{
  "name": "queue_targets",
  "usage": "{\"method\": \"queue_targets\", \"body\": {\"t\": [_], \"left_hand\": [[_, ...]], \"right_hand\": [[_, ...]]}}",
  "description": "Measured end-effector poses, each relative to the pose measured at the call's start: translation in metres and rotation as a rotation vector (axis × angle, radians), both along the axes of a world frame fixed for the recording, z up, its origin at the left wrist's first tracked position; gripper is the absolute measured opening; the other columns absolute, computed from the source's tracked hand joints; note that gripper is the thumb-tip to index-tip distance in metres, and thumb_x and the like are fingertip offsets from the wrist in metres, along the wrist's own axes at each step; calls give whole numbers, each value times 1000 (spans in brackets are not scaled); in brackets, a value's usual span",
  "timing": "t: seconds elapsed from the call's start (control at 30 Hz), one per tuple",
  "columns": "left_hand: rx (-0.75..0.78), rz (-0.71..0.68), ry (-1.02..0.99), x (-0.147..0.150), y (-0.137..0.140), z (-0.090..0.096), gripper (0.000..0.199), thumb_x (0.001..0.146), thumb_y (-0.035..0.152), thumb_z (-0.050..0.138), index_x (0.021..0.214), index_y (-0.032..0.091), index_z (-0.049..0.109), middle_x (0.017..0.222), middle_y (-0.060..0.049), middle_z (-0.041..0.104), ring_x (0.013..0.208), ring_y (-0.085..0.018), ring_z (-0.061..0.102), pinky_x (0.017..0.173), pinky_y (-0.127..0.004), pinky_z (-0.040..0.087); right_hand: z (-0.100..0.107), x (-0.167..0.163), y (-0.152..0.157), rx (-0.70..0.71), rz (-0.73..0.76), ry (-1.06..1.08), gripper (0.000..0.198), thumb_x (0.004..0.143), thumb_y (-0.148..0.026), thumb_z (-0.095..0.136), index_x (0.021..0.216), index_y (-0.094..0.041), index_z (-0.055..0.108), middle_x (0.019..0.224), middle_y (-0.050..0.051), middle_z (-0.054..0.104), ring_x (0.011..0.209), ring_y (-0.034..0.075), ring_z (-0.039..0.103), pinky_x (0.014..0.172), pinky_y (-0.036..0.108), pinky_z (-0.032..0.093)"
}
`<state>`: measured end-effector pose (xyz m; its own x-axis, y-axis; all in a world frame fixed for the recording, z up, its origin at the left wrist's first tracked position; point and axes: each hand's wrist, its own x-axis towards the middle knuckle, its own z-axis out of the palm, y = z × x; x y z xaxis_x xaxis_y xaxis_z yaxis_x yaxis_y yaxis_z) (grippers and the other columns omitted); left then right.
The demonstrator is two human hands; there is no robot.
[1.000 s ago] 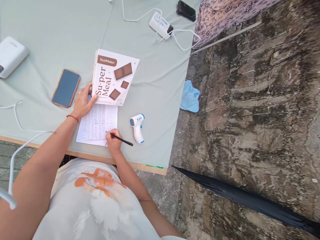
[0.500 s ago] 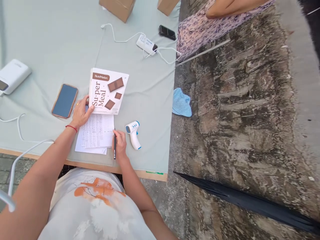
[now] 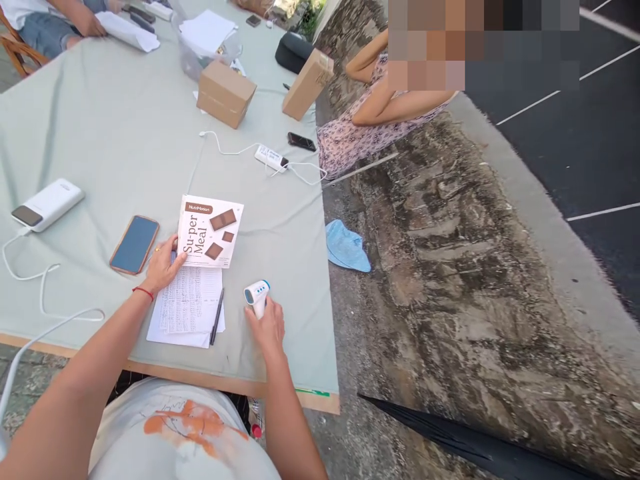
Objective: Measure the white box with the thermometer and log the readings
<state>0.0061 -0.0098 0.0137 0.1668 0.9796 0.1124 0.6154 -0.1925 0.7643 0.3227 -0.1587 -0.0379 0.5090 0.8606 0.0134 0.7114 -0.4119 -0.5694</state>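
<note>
Two items are in hand at the near side of the cloth-covered table [image 3: 125, 153]. We find the left hand [image 3: 163, 268] closed on the lower left corner of a white box [image 3: 210, 233] marked "Su-per Meal", thumb on the printed face. The white box is tilted over the far end of some handwritten sheets [image 3: 185, 300]; whether it bears on them we cannot tell. We find the right hand [image 3: 267, 328] wrapped round the handle of a gun-shaped thermometer [image 3: 256, 291], right of the sheets; whether it is lifted off the cloth we cannot tell. A black pen [image 3: 217, 317] lies aslant along the sheets' right edge. Left of the left hand we record a phone [image 3: 134, 245], and beyond it a white power bank [image 3: 49, 205]. Farther off stand a squat carton [image 3: 226, 93], a tall carton [image 3: 307, 85] and a clear tub [image 3: 186, 59] holding papers. Past the right edge we note a person in a floral garment [image 3: 343, 143]; at the far left, a co-worker's hand [image 3: 90, 23] touches white paper [image 3: 131, 32].
</note>
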Motion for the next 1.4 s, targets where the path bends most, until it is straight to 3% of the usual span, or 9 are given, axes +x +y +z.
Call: {"method": "queue_targets", "body": {"t": [0.07, 0.17, 0.3, 0.4, 0.6, 0.87, 1.4], "left_hand": [[-1, -2, -7, 0, 0, -1, 78, 103, 69, 41, 157, 13, 54, 132, -20, 76, 131, -41, 64, 111, -56, 52], [15, -5, -14, -1, 0, -2, 75, 104, 69, 42, 156, 16, 56, 129, -18, 77, 128, -41, 66, 109, -56, 53], [29, -3, -14, -1, 1, -3, 73, 104, 67, 43, 155, 17, 56, 127, -18, 77, 126, -40, 66, 109, -56, 53], [31, 0, -5, -1, 2, -3, 72, 104, 67, 43, 154, 17, 56, 126, -18, 77, 125, -41, 66, 107, -56, 53], [31, -6, -8, -1, 1, -3, 74, 104, 69, 41, 155, 17, 56, 130, -18, 77, 127, -41, 66, 109, -56, 52], [31, 3, -2, 0, 1, -6, 80, 105, 71, 38, 159, 14, 54, 128, -19, 78, 128, -42, 66, 109, -57, 53], [25, -9, 0, 0, 2, -3, 78, 104, 68, 40, 155, 11, 55, 132, -21, 76, 126, -41, 66, 108, -57, 53]], "right_hand": [[4, 3, 6, -57, -49, 116, 54, 78, -52, 73, 121, -20, 74, 119, 20, 70, 114, 38, 67, 93, 48, 58], [19, -9, 18, -2, -74, 396, 50, 72, -59, 76, 104, -21, 76, 102, 12, 72, 96, 31, 68, 82, 41, 56], [45, -50, 36, 119, 31, 827, 54, 73, -68, 77, 95, -19, 75, 83, 3, 69, 78, 20, 61, 74, 34, 52], [59, -82, 48, 173, 102, 1031, 59, 78, -71, 77, 100, -17, 78, 82, 5, 72, 74, 19, 61, 69, 31, 50], [65, -111, 67, 203, 124, 1081, 61, 77, -74, 79, 95, -16, 77, 73, 1, 67, 66, 16, 57, 62, 29, 48], [62, -115, 73, 304, 102, 1070, 63, 70, -66, 84, 110, -19, 73, 108, 11, 81, 97, 25, 73, 84, 35, 59], [61, -116, 70, 267, 7, 1126, 69, 66, -62, 91, 116, -19, 72, 117, 12, 82, 113, 29, 75, 100, 43, 60]]}}
